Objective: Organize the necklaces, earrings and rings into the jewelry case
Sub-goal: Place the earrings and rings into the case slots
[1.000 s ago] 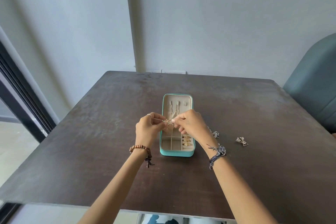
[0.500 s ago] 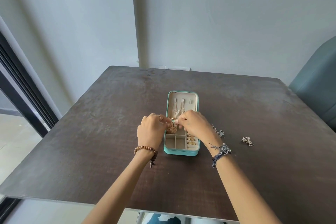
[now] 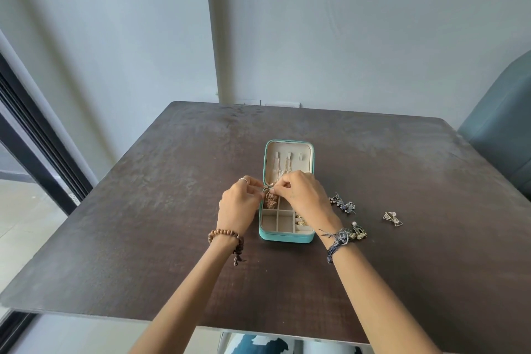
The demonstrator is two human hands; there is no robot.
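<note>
An open teal jewelry case [image 3: 283, 237] lies mid-table, its lid [image 3: 288, 158] flat behind with thin chains hanging from its hooks. My left hand [image 3: 240, 205] and my right hand [image 3: 301, 195] pinch together over the case's upper left compartment, holding a gold filigree earring [image 3: 271, 200] that dangles into it. Gold rings [image 3: 300, 221] sit in the right-hand slots. Loose on the table to the right are a blue beaded earring [image 3: 343, 204], a dark gold piece [image 3: 357, 232] by my right wrist, and a silver bow-shaped earring [image 3: 392, 218].
The dark brown table [image 3: 143, 224] ends near me at a front edge and meets a grey wall behind. A teal upholstered chair [image 3: 505, 129] stands at the right. A dark window frame [image 3: 34, 135] runs along the left.
Both hands moved down and forward from above the case, and the gold earring now hangs into the upper left compartment. The camera view shifted slightly.
</note>
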